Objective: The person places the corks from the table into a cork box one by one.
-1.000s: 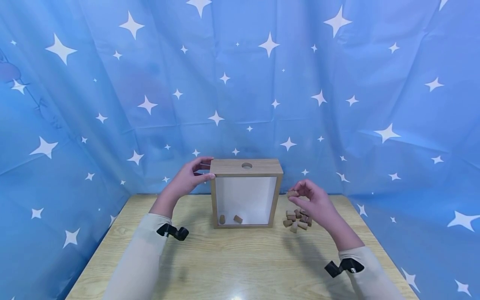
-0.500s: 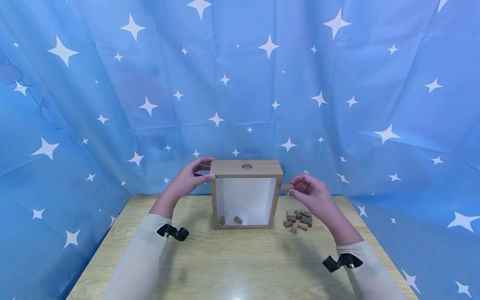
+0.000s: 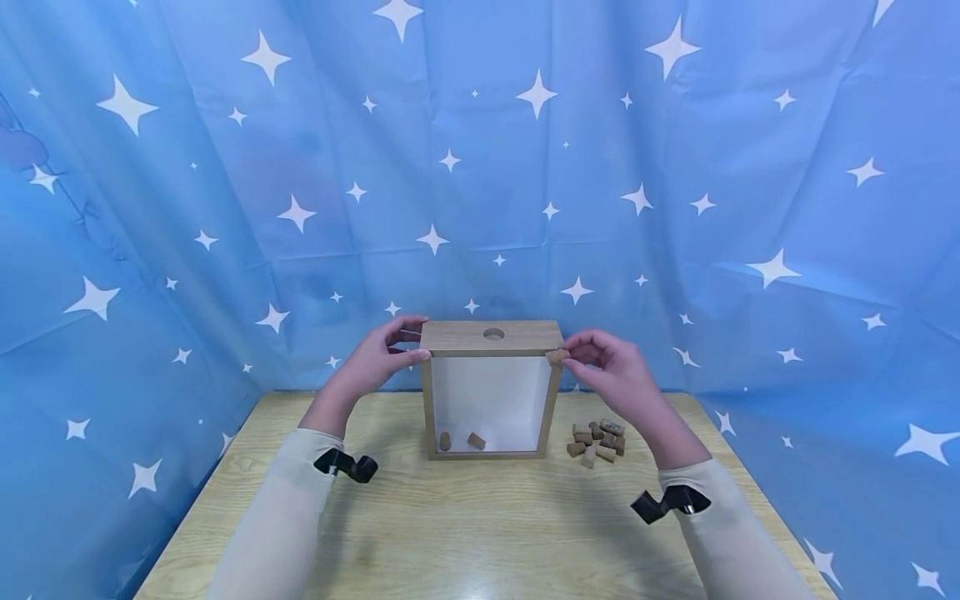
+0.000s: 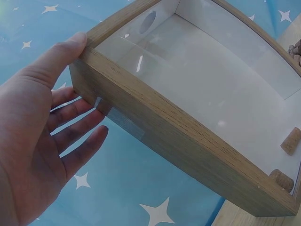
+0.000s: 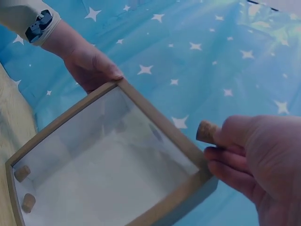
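Cork, one: pinched between thumb and fingers of the right hand, one end protruding. Located in front of the wooden box's upper right corner. Long axis close to level, running crosswise from the fingertips toward the box.

Round hole, in the box's top face: lies left of the pinched cork and a little farther back; opening faces up, so the cork's axis lies across it. Right hand nearer the cork; left hand at the opposite upper corner, holding the box with thumb on the front edge and fingers reaching along the side toward the back.

Box: upright, clear front, white interior. Contains two corks on its floor, toward the left.

Loose corks, a small pile: on the wood-grain table, right of the box.

Backdrop: blue, white stars.

By view: right wrist shows a gap between cork and frame, where the head view overlaps them. Left wrist alone shows a tape strip on the box's side.
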Tool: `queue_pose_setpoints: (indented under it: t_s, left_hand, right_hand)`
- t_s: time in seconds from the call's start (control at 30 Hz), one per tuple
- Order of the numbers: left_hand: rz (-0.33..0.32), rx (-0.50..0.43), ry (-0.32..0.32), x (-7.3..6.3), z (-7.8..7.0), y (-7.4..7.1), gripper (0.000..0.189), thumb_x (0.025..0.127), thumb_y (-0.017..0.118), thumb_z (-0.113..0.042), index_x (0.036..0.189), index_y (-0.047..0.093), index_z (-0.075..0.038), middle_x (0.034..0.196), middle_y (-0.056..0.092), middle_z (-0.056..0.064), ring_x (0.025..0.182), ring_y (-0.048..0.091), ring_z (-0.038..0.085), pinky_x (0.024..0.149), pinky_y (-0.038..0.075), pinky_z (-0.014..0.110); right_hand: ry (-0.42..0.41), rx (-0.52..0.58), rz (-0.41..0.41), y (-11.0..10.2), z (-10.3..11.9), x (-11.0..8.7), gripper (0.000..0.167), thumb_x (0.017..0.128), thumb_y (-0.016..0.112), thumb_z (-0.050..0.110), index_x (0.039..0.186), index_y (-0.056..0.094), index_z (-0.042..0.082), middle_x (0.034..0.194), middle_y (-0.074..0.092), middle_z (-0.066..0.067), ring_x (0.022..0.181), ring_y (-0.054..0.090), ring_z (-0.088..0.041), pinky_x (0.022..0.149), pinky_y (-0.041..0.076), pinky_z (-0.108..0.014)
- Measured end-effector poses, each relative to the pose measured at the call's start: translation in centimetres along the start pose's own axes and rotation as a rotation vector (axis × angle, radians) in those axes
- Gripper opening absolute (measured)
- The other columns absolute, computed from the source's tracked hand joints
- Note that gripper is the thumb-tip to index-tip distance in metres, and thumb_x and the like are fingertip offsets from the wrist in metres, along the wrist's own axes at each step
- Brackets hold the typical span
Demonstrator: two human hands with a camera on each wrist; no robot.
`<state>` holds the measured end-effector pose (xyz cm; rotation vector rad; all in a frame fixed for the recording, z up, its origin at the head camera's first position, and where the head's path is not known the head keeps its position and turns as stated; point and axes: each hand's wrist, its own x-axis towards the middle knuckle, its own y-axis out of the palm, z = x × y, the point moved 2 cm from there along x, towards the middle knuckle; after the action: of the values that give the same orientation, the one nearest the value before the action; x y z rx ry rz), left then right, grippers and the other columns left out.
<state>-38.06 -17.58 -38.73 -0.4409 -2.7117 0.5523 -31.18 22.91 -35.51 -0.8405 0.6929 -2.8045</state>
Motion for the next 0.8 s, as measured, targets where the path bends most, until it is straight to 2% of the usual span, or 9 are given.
queue_pose_setpoints:
  t_s: [0.17, 0.27, 0.4, 0.57, 0.67, 0.8]
  left_hand:
    - [0.0, -0.004, -0.002, 0.0, 0.1, 0.0, 0.068, 0.1, 0.085, -0.046, 0.159, 0.057, -0.026, 0.15, 0.06, 0.007, 0.147, 0.053, 0.045, 0.107, 0.057, 0.06]
    - [0.0, -0.009, 0.0, 0.1, 0.1, 0.0, 0.069, 0.1, 0.085, -0.045, 0.159, 0.057, -0.025, 0.151, 0.059, 0.009, 0.148, 0.051, 0.048, 0.107, 0.056, 0.061]
    - [-0.002, 0.002, -0.001, 0.1, 0.0, 0.0, 0.069, 0.1, 0.085, -0.044, 0.16, 0.056, -0.024, 0.151, 0.06, 0.008, 0.147, 0.053, 0.044, 0.107, 0.057, 0.06]
    - [-0.001, 0.005, 0.004, 0.0, -0.1, 0.0, 0.071, 0.101, 0.084, -0.042, 0.161, 0.055, -0.02, 0.151, 0.059, 0.008, 0.148, 0.053, 0.045, 0.107, 0.057, 0.06]
    - [-0.003, 0.003, 0.005, 0.0, -0.1, 0.0, 0.071, 0.101, 0.084, -0.041, 0.162, 0.055, -0.019, 0.151, 0.06, 0.009, 0.147, 0.053, 0.046, 0.106, 0.057, 0.06]
    - [-0.007, 0.015, 0.011, 0.1, -0.1, 0.1, 0.073, 0.101, 0.084, -0.041, 0.163, 0.055, -0.016, 0.151, 0.061, 0.009, 0.141, 0.059, 0.042, 0.104, 0.06, 0.057]
  right_hand:
    - [0.0, -0.029, 0.018, 0.3, 0.6, 0.8, 0.015, 0.104, 0.08, 0.008, 0.119, 0.077, 0.006, 0.108, 0.082, -0.008, 0.101, 0.078, -0.029, 0.075, 0.061, -0.026]
    - [-0.014, -0.061, 0.014, 0.5, 1.0, 1.4, 0.015, 0.104, 0.08, 0.011, 0.119, 0.078, 0.009, 0.108, 0.083, -0.004, 0.1, 0.078, -0.025, 0.078, 0.061, -0.027]
    - [-0.043, -0.101, -0.002, 1.0, 1.6, 2.3, 0.014, 0.103, 0.082, 0.013, 0.117, 0.079, 0.011, 0.105, 0.083, 0.0, 0.098, 0.077, -0.019, 0.079, 0.061, -0.026]
    - [-0.07, -0.1, 0.012, 1.7, 2.1, 3.5, 0.014, 0.103, 0.082, 0.012, 0.116, 0.079, 0.01, 0.106, 0.082, -0.003, 0.099, 0.078, -0.021, 0.079, 0.062, -0.025]
    - [-0.064, -0.107, 0.027, 2.2, 2.3, 4.2, 0.014, 0.102, 0.082, 0.011, 0.116, 0.079, 0.009, 0.108, 0.081, -0.003, 0.1, 0.078, -0.022, 0.077, 0.063, -0.029]
    - [-0.054, -0.146, 0.041, 2.6, 2.5, 4.8, 0.016, 0.102, 0.083, 0.011, 0.116, 0.078, 0.009, 0.109, 0.08, -0.002, 0.101, 0.077, -0.022, 0.081, 0.064, -0.036]
